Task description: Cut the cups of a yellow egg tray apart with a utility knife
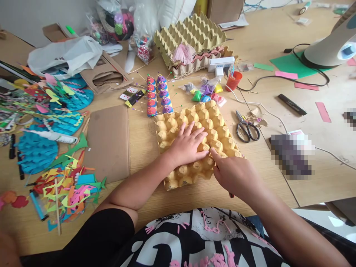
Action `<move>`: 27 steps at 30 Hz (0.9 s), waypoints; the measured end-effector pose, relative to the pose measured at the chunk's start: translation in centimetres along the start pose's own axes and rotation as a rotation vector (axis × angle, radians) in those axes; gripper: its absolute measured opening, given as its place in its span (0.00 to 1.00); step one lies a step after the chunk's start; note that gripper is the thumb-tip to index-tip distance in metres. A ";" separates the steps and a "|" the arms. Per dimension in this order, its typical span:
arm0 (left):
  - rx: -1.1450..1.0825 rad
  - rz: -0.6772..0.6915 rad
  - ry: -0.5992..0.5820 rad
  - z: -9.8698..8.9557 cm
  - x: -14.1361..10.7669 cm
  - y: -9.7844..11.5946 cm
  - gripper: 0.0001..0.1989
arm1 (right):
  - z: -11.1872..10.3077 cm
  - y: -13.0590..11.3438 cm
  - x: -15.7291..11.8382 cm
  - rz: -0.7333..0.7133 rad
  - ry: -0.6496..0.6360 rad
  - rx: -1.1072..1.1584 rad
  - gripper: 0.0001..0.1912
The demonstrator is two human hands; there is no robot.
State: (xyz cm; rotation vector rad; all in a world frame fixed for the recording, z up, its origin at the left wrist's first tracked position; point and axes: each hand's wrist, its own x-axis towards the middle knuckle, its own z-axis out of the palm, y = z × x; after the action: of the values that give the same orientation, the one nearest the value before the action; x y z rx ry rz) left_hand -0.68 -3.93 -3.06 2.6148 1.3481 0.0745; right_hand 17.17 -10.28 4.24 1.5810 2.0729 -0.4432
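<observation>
A yellow egg tray (182, 170) lies bumps up on the wooden table in front of me. My left hand (189, 145) rests flat on its middle with the fingers spread. Just right of it, my right hand (232, 172) is closed, its index finger pointing onto the tray near my left thumb. A small dark reddish end (231, 195) of something shows below my right hand; the rest of it is hidden in the grip. Behind the tray stand two rows of painted egg-cup pieces (151, 94), red and purple, with pins stuck in them.
Black-handled scissors (247, 132) lie right of the tray, near a red cup (233, 81). Cardboard (107, 142) and paper scraps (72, 193) lie left. More egg trays (191, 35) are stacked behind. A white cable (263, 105) crosses the right side, near a blurred object (290, 155).
</observation>
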 end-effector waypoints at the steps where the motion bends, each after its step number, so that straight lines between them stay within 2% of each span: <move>1: 0.002 0.000 -0.002 0.0 0.0 0.0 0.36 | 0.0 0.0 0.0 0.002 -0.002 0.007 0.33; 6: 0.014 0.000 -0.009 0.0 0.0 0.0 0.37 | 0.0 -0.1 -0.1 0.002 -0.046 -0.003 0.34; 12: 0.012 -0.003 -0.001 0.1 0.0 0.0 0.36 | 0.3 0.1 0.1 -0.017 0.012 -0.016 0.34; 27: -0.003 0.003 0.011 -0.1 -0.1 0.1 0.35 | -0.2 -0.1 -0.2 -0.008 -0.045 0.001 0.34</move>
State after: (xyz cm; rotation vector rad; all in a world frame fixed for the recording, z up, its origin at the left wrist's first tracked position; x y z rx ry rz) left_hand -0.70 -4.02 -2.95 2.6173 1.3469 0.0914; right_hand 17.11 -10.35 4.53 1.5502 2.0462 -0.4777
